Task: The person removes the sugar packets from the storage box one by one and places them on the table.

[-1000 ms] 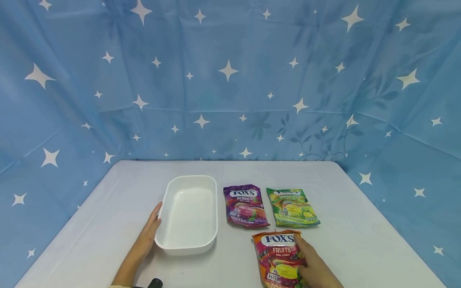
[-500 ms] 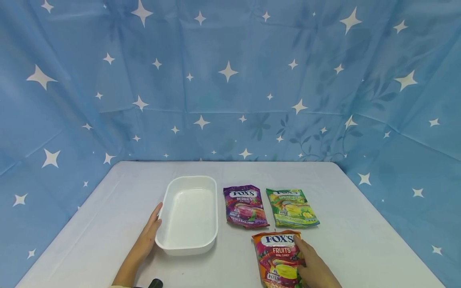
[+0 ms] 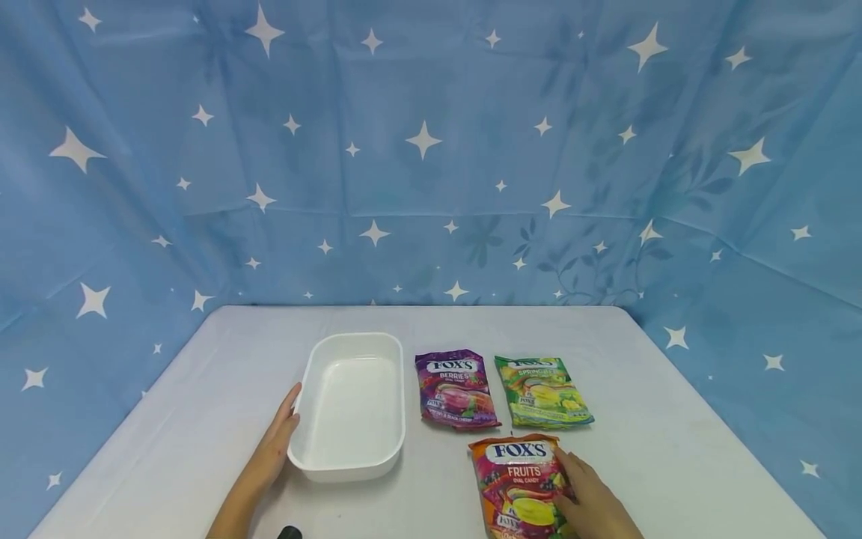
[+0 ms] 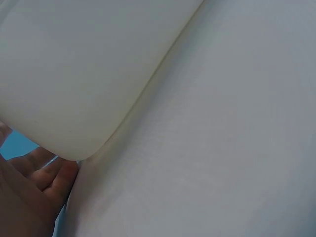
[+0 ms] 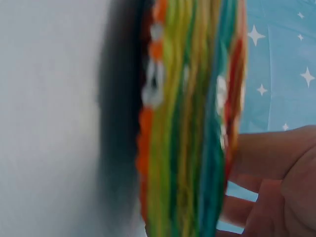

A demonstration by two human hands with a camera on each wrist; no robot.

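Note:
A white rectangular tray (image 3: 352, 408) lies left of the table's centre. My left hand (image 3: 269, 449) rests along its left side, fingers fairly straight. In the left wrist view, the hand (image 4: 37, 190) is beside a pale tray corner (image 4: 74, 98). An orange-red candy bag (image 3: 515, 479) marked Fox's Fruits lies at the front, right of centre. My right hand (image 3: 595, 501) holds its right edge, thumb over the front and fingers along the side. The right wrist view shows the blurred bag (image 5: 190, 123) edge-on and the hand (image 5: 276, 173) against it; the fingertips are partly hidden.
A purple Berries candy bag (image 3: 456, 391) lies right of the tray. Beside it is a green Fox's candy bag (image 3: 544, 393). A small black object (image 3: 289, 532) pokes in at the bottom edge. A blue starred curtain (image 3: 431, 172) hangs behind the white table (image 3: 673, 449).
The head view has shifted slightly. Fingers of my right hand look a little more spread at the orange-red candy bag's edge. The bags, tray and left hand keep their places.

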